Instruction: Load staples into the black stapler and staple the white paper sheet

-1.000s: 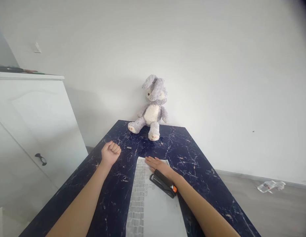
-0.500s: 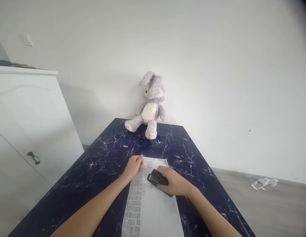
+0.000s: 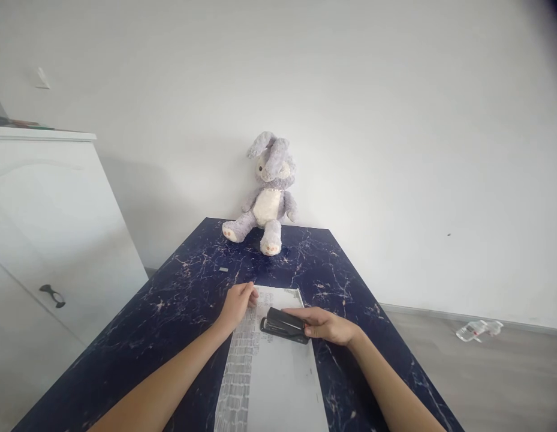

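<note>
A long white printed paper sheet lies on a dark blue marbled table. My left hand rests curled on the sheet's far left corner, fingers pinched at its edge. My right hand grips a black stapler by its rear end. The stapler lies across the paper's far end, its nose pointing left toward my left hand.
A grey and white plush rabbit sits at the table's far edge against the white wall. A small strip of staples lies on the table. A white cabinet stands left. A crushed plastic bottle lies on the floor right.
My left hand left the bare table and came onto the paper's corner. My right hand, flat on the paper before, took hold of the stapler and turned it toward the left.
</note>
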### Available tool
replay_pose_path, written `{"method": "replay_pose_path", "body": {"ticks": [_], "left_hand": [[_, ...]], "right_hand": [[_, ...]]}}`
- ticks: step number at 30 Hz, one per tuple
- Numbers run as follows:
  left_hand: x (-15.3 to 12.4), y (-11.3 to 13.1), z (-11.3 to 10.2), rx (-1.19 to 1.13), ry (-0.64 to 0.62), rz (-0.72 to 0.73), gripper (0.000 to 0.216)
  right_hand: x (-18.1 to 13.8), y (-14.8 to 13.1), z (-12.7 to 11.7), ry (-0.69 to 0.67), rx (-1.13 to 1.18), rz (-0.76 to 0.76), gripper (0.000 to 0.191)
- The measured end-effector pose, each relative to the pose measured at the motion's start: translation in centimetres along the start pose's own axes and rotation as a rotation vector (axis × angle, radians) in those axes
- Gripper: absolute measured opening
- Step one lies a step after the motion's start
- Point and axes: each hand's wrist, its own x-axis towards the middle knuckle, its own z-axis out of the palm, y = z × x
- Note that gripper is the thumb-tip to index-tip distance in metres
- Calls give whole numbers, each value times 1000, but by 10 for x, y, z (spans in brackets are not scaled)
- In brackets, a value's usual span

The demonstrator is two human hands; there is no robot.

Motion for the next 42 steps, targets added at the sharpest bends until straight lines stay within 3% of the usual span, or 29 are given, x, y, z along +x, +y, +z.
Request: {"method": "replay_pose_path", "body": {"ticks": [6, 12, 15, 18, 21, 23, 27, 30, 33, 39, 42], "left_hand": [[0, 5, -4, -213, -26, -58, 59], [0, 8, -7, -289, -57, -103, 70], [1, 10, -6, -271, -64, -109, 70], [0, 13, -3, -249, -61, -99, 67], [-3, 17, 0, -263, -1, -50, 59], [-5, 19, 3, -351, 25, -40, 52], [-9, 24, 10, -604, -88, -233, 36], [-12, 25, 14, -663, -199, -309, 25], [-13, 26, 15, -639, -230, -276, 15], [-11, 22, 13, -503, -222, -282, 9], [-8, 18, 12, -453, -150, -236, 9]], "right_hand": [[2, 7, -5, -56, 170, 44, 81], [2, 7, -7, -39, 122, 56, 82], [3, 4, -2, 10, -51, 1, 81], [7, 1, 10, 89, -404, -60, 63], [13, 2, 22, 232, -661, -113, 47], [15, 5, 28, 347, -748, -178, 49], [16, 9, 33, 518, -1092, -351, 62], [17, 7, 32, 524, -1355, -379, 60], [18, 4, 30, 458, -1422, -355, 54], [22, -2, 37, 372, -1345, -352, 48], [25, -1, 41, 441, -1319, -343, 51]]}}
